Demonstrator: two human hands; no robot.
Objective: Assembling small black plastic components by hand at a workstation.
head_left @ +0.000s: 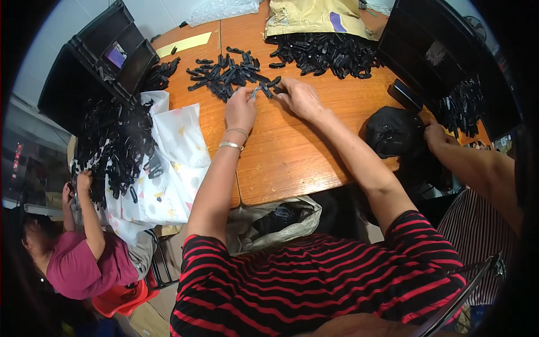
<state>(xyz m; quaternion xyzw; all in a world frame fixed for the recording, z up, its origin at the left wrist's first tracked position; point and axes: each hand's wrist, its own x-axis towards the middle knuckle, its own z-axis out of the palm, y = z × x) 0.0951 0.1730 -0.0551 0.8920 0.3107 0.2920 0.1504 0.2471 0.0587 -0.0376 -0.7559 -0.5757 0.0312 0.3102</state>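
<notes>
At the middle of the wooden table (292, 149), my two hands are close together. My left hand (241, 112) is closed in a pinch on a thin, greyish slender piece (255, 91). My right hand (302, 100) pinches a small black plastic piece (274, 82), and another black piece (267, 91) shows between the two hands; whether these are joined I cannot tell. Just beyond my left hand lies a loose pile of small black plastic pieces (224, 73). A larger heap of similar pieces (325, 53) spills from a brown paper sack (314, 17) beyond my right hand.
Black bins stand at left (73, 73) and right (449, 50). White patterned plastic sheeting (179, 135) with black parts covers the left side. A black cap (394, 132) lies near my right forearm. One person (84, 261) works at left; another's arm (466, 154) reaches in at right. An open sack (297, 222) is below the table edge.
</notes>
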